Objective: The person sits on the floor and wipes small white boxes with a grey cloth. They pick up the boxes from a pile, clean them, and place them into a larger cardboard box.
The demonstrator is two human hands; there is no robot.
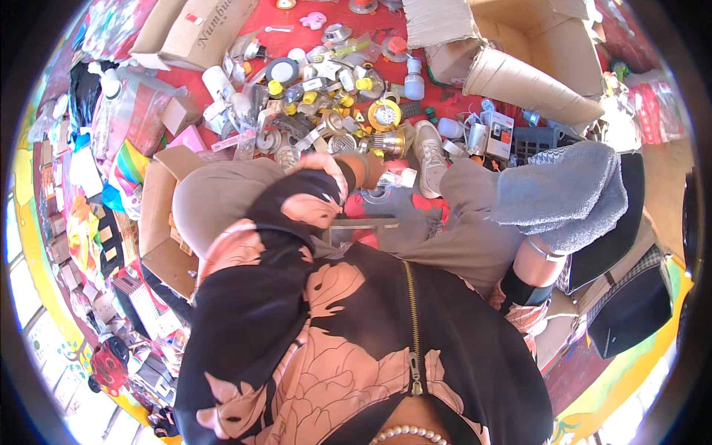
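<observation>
My left arm, in a black sleeve with pink flowers, reaches across to the middle. My left hand [368, 170] is bent low between my shoes, its fingers closed around a small white piece [401, 178] whose kind I cannot make out. A heap of small lamps and bulb-like parts [337, 104], several with yellow caps, lies just beyond it. On the right, a grey fluffy towel [567, 194] covers my right hand. Only the wrist with a bracelet shows below the towel, so the fingers are hidden.
An open cardboard box [549, 48] stands at the far right, a flattened carton [196, 33] at the far left. Another carton [159, 215] sits beside my left knee. A dark crate [540, 141] and a small white-and-orange box [499, 135] lie near my right foot.
</observation>
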